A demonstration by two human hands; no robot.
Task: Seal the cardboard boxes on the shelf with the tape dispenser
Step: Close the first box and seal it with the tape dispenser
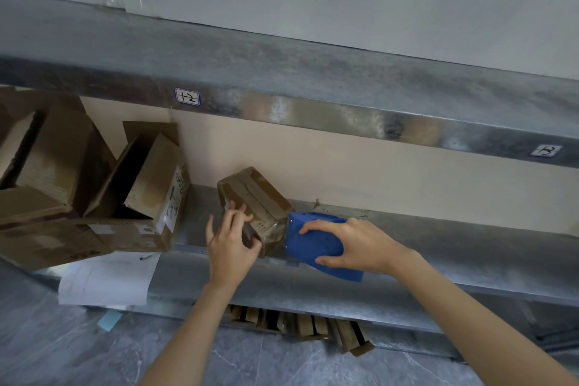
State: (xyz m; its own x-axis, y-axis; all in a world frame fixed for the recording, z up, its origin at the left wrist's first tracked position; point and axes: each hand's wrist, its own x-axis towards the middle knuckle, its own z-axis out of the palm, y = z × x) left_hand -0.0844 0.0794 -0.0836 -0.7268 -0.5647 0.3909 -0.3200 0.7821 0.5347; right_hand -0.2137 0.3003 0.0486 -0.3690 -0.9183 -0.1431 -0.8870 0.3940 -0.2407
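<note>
A small brown cardboard box sits tilted on the metal shelf, with glossy tape over its near end. My left hand rests against the box's near left corner, fingers spread on its side. My right hand grips a blue tape dispenser, whose front edge presses against the box's near right end.
Several larger open cardboard boxes are stacked at the left of the same shelf. A white paper sheet hangs over the shelf's front edge. An upper shelf with labels overhangs. More cardboard pieces lie below.
</note>
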